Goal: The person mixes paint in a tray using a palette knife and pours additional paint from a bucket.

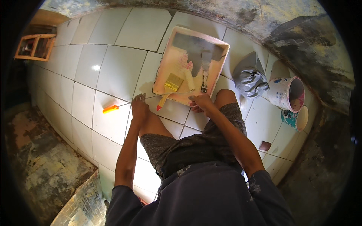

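A: How are your fingers now?

B: On my right hand (202, 103) they are bent, close by the near edge of the tray (174, 62), toward its right corner. I cannot tell if they pinch something or only touch. My left hand (140, 107) lies at my knee, loosely open, with nothing seen in it.

A: And where are the tools?

B: The brush (174, 81) lies toward the near left corner of the tray, and its handle passes over the near edge. Just beside it is the roller (189, 80); more to the right lies the scraper (205, 71).

A: What is farther out?

B: On the floor (113, 71), right of the tray, stand a grey bag (250, 77) and a white bucket (279, 89), which is tilted. On the left lies an orange piece (110, 109).

A: Which step is this, do you think?

B: I judge it a pause, or some small handling at the tray. Any next move there would call for a calm grip, without pushing the brush handle.
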The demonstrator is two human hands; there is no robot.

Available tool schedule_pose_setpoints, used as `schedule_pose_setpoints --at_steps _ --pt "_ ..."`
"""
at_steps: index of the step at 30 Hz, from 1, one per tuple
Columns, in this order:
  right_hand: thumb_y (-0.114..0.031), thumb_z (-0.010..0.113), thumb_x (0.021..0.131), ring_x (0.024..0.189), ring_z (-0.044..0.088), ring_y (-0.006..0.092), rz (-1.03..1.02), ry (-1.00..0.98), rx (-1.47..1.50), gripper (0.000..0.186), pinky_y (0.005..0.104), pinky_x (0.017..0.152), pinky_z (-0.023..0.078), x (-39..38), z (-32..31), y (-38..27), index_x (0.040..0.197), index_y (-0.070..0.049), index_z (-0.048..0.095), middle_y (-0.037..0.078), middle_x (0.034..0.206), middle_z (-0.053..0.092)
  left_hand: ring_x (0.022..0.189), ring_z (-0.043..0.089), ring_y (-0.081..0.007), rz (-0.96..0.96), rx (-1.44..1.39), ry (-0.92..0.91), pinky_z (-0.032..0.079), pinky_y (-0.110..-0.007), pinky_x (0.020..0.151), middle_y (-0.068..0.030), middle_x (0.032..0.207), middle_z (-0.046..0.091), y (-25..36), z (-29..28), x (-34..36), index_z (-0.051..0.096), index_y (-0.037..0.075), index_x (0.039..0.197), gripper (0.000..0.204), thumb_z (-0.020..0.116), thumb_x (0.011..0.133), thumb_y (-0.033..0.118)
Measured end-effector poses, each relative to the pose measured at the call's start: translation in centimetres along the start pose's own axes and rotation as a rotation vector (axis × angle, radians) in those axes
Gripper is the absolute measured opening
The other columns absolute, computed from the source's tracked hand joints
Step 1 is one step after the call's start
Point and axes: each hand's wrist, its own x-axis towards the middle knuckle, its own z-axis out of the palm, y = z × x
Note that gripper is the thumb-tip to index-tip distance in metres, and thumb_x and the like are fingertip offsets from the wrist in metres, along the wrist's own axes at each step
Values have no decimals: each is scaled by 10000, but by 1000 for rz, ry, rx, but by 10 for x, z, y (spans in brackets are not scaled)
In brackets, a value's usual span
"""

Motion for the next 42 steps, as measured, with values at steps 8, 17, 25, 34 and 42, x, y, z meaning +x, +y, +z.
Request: schedule_pose_setpoints --at_steps 8,17,25,34,42 --pt "-233 635 820 607 618 183 -58 -126 -38 275 298 495 517 -10 -14 30 956 5 613 119 840 647 719 602 -354 214 -141 -197 472 -421 603 -166 798 580 -33 -1 21 553 55 764 116 461 813 105" --pt "-284 638 754 784 645 261 -721 -130 -757 322 375 703 504 -59 -17 56 926 -12 639 132 875 658 686 613 -342 328 -126 -191 494 -407 594 -170 804 606 -8 -87 -8 608 28 951 153 512 832 28" --pt "-375 647 742 905 614 327 -778 -326 -711 439 402 794 472 -137 4 28 996 -18 627 147 988 648 610 580 -130 1 -697 -182 507 -267 590 -75 751 615 68 -188 -17 633 -35 963 139 559 883 51" --pt "-365 748 672 1016 580 352 -1067 -123 -150 845 392 863 460 -199 0 -5 1340 -36 348 220 1108 576 732 552 -96 98 -1240 -212 493 -255 698 -38 826 583 268 -270 30 604 -55 1039 292 589 902 203" --pt "-195 664 808 879 613 231 -894 325 516 434 344 768 482 -242 -60 8 1165 -18 491 144 984 619 754 621 -154 390 -1805 -162 552 -310 735 -82 855 629 466 -270 64 619 -60 979 195 631 867 99"
